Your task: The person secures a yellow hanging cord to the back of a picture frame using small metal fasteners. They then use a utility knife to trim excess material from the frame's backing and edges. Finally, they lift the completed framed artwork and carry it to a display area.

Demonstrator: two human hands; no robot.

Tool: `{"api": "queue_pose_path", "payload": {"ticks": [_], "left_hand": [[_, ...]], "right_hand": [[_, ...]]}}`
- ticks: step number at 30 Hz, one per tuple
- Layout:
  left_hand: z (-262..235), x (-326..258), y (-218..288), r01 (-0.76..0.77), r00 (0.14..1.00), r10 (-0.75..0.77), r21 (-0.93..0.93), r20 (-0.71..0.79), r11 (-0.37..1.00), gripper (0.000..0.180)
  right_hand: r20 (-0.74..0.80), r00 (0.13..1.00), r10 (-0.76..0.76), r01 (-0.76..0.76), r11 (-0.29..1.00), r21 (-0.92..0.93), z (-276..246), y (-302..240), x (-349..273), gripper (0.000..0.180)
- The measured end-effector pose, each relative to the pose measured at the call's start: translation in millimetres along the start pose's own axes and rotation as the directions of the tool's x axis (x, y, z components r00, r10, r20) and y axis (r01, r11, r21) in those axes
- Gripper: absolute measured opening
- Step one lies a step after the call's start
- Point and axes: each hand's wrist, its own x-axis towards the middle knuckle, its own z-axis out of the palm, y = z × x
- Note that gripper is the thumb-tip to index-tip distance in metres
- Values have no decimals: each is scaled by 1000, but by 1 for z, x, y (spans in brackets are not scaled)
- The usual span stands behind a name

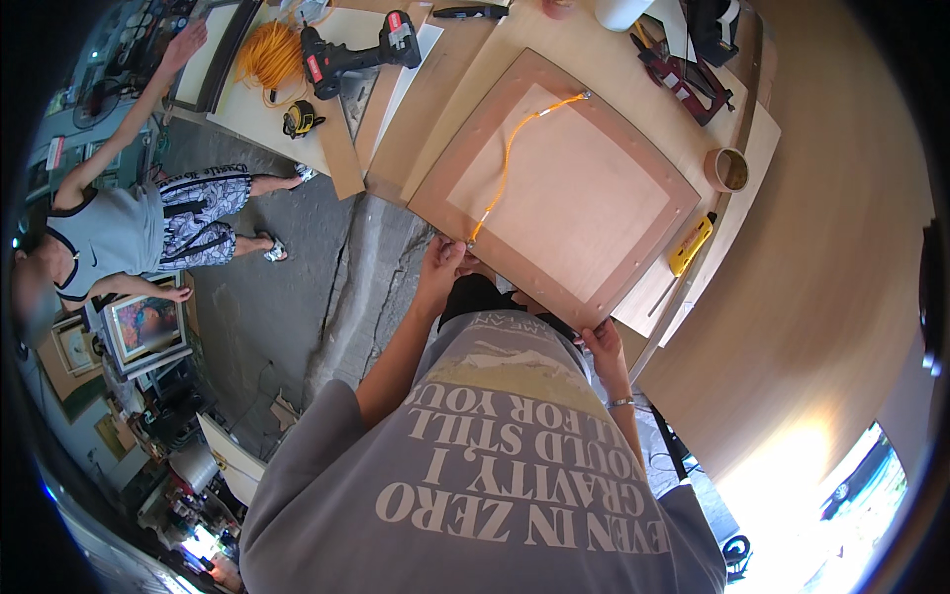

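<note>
A square picture frame, back side up, lies turned at an angle over the workbench's near edge. Its brown border surrounds a paler panel. A yellow-orange cord runs slack across the back between two small metal fixings, one at the far side and one at the left near edge. Right by that near fixing, my left hand is closed on the frame's edge. My right hand grips the frame's nearest corner, fingers partly hidden beneath it.
Left on the bench are a cordless drill, a coil of orange cord and a tape measure. At right lie a dark red staple gun, a tape roll and a yellow utility knife. Another person stands at left.
</note>
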Motion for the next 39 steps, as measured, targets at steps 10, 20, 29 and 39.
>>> {"api": "queue_pose_path", "payload": {"ticks": [10,20,29,39], "left_hand": [[-13,11,-10,-44,983,68,138,-171,989,27],[-5,14,0,-69,997,76,220,-21,973,38],[-17,22,-12,-7,996,-24,351,84,936,59],[-62,24,-51,166,982,-188,371,22,914,65]], "right_hand": [[3,996,87,-80,921,-380,-19,0,5,31],[52,992,119,-55,747,-662,-38,-20,9,38],[4,990,143,-107,760,-641,-59,-94,7,30],[-297,877,-377,24,652,-758,-94,-154,25,25]]}}
